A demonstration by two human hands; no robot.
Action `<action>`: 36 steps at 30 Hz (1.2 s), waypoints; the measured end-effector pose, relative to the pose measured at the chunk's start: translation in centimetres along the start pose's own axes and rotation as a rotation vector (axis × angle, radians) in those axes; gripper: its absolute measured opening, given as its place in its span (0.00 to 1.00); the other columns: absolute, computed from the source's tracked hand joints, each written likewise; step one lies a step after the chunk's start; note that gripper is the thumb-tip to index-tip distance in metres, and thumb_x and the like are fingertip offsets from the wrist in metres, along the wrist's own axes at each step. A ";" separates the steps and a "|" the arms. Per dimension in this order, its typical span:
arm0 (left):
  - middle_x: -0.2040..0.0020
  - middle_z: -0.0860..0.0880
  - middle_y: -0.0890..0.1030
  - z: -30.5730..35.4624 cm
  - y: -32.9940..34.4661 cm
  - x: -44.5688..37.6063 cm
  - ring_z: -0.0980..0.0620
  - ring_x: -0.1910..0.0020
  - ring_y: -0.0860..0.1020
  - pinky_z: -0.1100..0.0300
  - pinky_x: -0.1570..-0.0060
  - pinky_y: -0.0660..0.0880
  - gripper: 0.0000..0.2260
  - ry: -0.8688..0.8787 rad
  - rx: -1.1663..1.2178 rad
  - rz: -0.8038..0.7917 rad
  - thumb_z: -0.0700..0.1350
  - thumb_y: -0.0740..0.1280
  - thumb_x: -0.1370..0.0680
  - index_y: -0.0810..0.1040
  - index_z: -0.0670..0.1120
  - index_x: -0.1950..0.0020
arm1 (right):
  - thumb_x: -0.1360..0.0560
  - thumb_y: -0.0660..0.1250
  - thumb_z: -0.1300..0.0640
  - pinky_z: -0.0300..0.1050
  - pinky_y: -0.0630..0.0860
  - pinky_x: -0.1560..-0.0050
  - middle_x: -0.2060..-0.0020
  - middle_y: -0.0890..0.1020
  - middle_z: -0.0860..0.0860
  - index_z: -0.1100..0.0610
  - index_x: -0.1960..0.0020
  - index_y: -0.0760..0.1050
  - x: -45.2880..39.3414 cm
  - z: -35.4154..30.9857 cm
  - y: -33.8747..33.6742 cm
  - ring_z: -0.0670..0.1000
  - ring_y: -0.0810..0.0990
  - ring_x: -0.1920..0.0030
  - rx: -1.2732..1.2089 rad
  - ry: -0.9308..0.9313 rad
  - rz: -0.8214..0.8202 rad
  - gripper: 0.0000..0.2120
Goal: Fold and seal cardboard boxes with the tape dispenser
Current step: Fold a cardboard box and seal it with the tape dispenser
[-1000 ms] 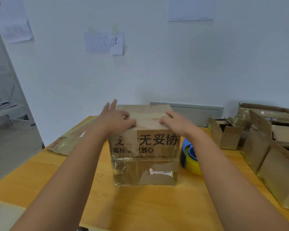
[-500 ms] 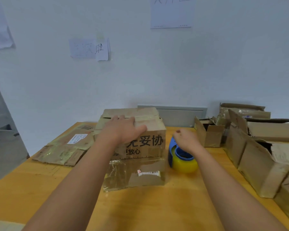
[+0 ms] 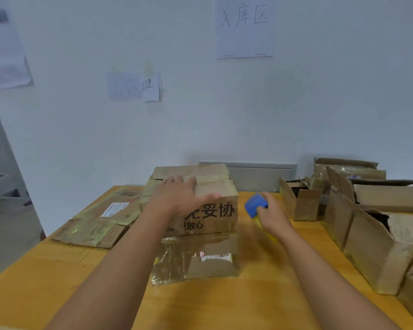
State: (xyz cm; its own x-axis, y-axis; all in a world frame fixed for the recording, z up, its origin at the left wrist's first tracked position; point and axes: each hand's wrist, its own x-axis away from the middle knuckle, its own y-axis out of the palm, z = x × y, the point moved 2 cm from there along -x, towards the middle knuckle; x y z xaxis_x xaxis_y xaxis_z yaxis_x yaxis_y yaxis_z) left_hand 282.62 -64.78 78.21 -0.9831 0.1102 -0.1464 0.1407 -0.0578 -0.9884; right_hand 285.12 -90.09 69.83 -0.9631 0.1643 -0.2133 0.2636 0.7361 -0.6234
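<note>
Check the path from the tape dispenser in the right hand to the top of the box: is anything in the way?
Nothing visible stands between the tape dispenser in the right hand and the box top. But the left hand lies on the near part of that top.

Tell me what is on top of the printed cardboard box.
The left hand lies flat on the printed box, fingers over its closed flaps, thumb at the front edge. The flap seam beneath the palm is hidden, so sealing cannot be judged.

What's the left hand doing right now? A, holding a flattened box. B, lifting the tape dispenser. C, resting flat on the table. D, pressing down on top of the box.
D: the left hand lies on the top of the box, while the right hand grips the tape dispenser.
</note>
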 end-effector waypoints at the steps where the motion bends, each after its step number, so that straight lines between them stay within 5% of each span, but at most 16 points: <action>1: 0.21 0.43 0.60 0.0 0.0 -0.1 0.42 0.23 0.58 0.42 0.25 0.57 0.57 0.004 -0.004 0.003 0.85 0.36 0.42 0.57 0.54 0.21 | 0.18 0.55 0.61 0.56 0.72 0.38 0.36 0.74 0.55 0.52 0.23 0.62 0.0 -0.9 -1.0 0.58 0.75 0.41 -0.096 -0.019 0.055 0.24; 5: 0.23 0.43 0.63 -0.1 -0.1 -0.4 0.42 0.25 0.61 0.42 0.28 0.62 0.57 0.021 -0.016 0.032 0.85 0.36 0.42 0.60 0.54 0.22 | 0.17 0.52 0.59 0.43 0.71 0.53 0.40 0.74 0.47 0.49 0.30 0.72 -0.2 -5.3 -4.6 0.43 0.73 0.52 -0.356 -0.117 0.267 0.20; 8: 0.24 0.43 0.66 -0.6 -0.1 -0.5 0.42 0.26 0.63 0.43 0.29 0.64 0.55 0.044 -0.020 0.042 0.84 0.38 0.41 0.61 0.54 0.23 | 0.18 0.59 0.57 0.37 0.71 0.56 0.42 0.76 0.47 0.50 0.37 0.76 -0.8 -8.4 -6.4 0.43 0.75 0.48 -0.630 -0.184 0.321 0.12; 13: 0.23 0.43 0.63 -1.4 -0.4 -0.3 0.42 0.25 0.61 0.44 0.27 0.60 0.49 0.082 0.002 0.003 0.82 0.44 0.34 0.58 0.54 0.21 | 0.25 0.73 0.53 0.31 0.75 0.57 0.45 0.75 0.44 0.49 0.39 0.73 -2.0 -13.3 -6.3 0.41 0.77 0.49 -0.729 -0.324 0.170 0.17; 19: 0.20 0.51 0.57 -3.3 -1.0 -0.3 0.48 0.21 0.54 0.46 0.24 0.49 0.42 0.132 0.041 -0.064 0.79 0.44 0.29 0.55 0.59 0.20 | 0.26 0.74 0.52 0.40 0.75 0.55 0.44 0.78 0.51 0.53 0.36 0.71 -4.1 -15.7 -3.1 0.48 0.79 0.51 -0.609 -0.295 -0.069 0.22; 22: 0.22 0.56 0.62 -5.2 -1.7 -0.9 0.53 0.23 0.59 0.50 0.25 0.54 0.34 0.148 0.095 -0.043 0.73 0.51 0.24 0.62 0.58 0.22 | 0.26 0.74 0.52 0.42 0.77 0.52 0.46 0.79 0.52 0.53 0.39 0.74 -4.5 -15.6 -2.4 0.52 0.80 0.48 -0.531 -0.370 -0.153 0.19; 25: 0.27 0.55 0.71 -7.0 -2.2 -1.5 0.55 0.31 0.71 0.57 0.33 0.66 0.28 0.094 0.348 -0.037 0.66 0.61 0.22 0.68 0.56 0.25 | 0.24 0.71 0.48 0.41 0.76 0.46 0.43 0.79 0.48 0.49 0.36 0.74 -4.9 -15.7 -3.1 0.48 0.79 0.45 -0.425 -0.414 -0.219 0.19; 30: 0.33 0.54 0.77 -8.8 -2.9 -3.1 0.56 0.37 0.74 0.57 0.34 0.68 0.19 0.047 0.585 0.011 0.57 0.63 0.19 0.75 0.54 0.30 | 0.23 0.69 0.44 0.48 0.74 0.36 0.38 0.77 0.45 0.46 0.29 0.70 -6.0 -15.5 -2.9 0.47 0.77 0.39 -0.367 -0.414 -0.254 0.24; 33: 0.38 0.54 0.80 -9.5 -2.8 -4.1 0.56 0.43 0.79 0.55 0.35 0.71 0.14 0.006 0.827 0.095 0.51 0.61 0.17 0.78 0.52 0.34 | 0.28 0.67 0.43 0.49 0.79 0.44 0.43 0.79 0.46 0.47 0.33 0.73 -6.4 -16.0 -2.4 0.48 0.79 0.44 -0.438 -0.416 -0.165 0.24; 36: 0.46 0.51 0.84 -9.8 -2.7 -4.9 0.53 0.53 0.84 0.54 0.39 0.73 0.17 -0.144 1.128 0.123 0.56 0.55 0.16 0.80 0.49 0.39 | 0.27 0.70 0.43 0.43 0.80 0.57 0.46 0.80 0.48 0.48 0.36 0.75 -7.0 -16.8 -1.8 0.49 0.80 0.51 -0.536 -0.414 -0.145 0.22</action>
State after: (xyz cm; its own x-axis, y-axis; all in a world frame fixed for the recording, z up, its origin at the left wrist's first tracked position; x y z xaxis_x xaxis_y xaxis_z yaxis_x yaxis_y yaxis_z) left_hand 288.23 -55.48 81.19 -0.9845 -0.0685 -0.1614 0.1230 -0.9260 -0.3570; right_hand 290.46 -81.57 85.07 -0.8583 -0.1463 -0.4918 -0.0325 0.9721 -0.2324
